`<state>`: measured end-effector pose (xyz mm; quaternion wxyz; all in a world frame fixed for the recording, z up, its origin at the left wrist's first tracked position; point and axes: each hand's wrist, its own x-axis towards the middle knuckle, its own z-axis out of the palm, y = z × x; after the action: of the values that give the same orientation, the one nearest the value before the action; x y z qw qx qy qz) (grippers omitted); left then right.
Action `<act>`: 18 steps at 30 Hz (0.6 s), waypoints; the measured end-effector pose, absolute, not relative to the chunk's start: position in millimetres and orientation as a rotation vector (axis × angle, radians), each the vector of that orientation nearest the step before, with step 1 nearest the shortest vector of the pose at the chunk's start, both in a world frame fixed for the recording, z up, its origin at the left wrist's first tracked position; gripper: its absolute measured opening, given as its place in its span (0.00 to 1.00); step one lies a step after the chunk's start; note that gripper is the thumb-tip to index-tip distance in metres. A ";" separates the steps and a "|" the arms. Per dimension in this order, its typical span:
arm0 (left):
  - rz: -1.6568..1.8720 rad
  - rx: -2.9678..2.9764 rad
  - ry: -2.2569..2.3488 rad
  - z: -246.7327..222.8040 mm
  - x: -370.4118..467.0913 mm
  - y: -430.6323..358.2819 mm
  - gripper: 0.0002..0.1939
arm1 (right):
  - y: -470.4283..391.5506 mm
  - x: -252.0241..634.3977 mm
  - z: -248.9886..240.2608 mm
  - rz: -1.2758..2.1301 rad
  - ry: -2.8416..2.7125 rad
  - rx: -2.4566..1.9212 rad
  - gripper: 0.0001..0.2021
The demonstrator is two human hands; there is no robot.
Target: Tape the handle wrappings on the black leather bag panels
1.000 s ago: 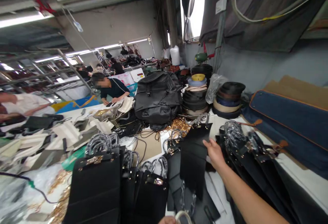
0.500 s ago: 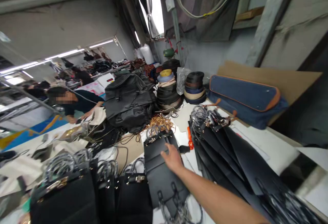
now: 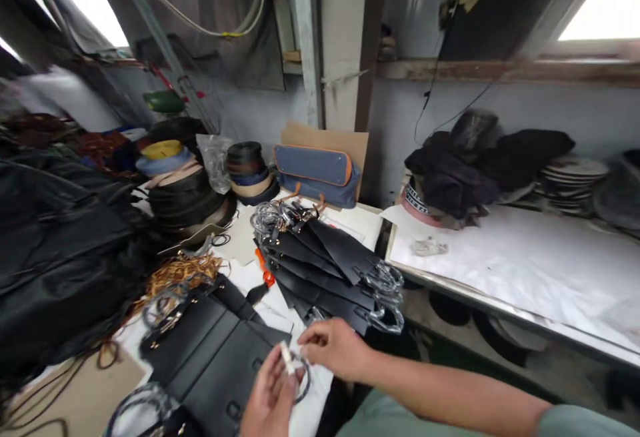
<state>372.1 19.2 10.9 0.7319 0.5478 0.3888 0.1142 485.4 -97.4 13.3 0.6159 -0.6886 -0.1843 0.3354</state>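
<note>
My left hand (image 3: 270, 393) is closed around a small whitish stick-like piece (image 3: 287, 359), whose kind I cannot tell. Close by on the right, my right hand (image 3: 337, 351) has its fingers curled together; whatever they may pinch is hidden. A dark looped handle (image 3: 306, 383) shows between the two hands. To the left of them a flat black bag panel (image 3: 213, 350) lies on the table, with metal fittings at its far edge and slotted tabs near my left hand.
Beyond my hands lies a fanned stack of black bag panels (image 3: 320, 270) with plastic-wrapped handles. An orange-handled tool (image 3: 265, 268) is beside it. Strap rolls (image 3: 253, 173), a blue bag (image 3: 315, 170) and a black backpack (image 3: 65, 223) stand farther back. A white-covered table (image 3: 500, 270) is at right.
The view has swung to the right. My right hand has left the black panel and come back near my body, and my left hand has come into view holding the whitish piece.
</note>
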 end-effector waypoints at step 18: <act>0.234 1.582 0.851 24.4 462.9 -114.2 0.32 | -221.7 590.3 30.9 0.517 -1.024 -1.691 0.06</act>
<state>462.9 -114.2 24.4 0.6173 0.6871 0.3696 0.1016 590.3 -221.7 30.9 0.5222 -0.7058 -0.4273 0.2160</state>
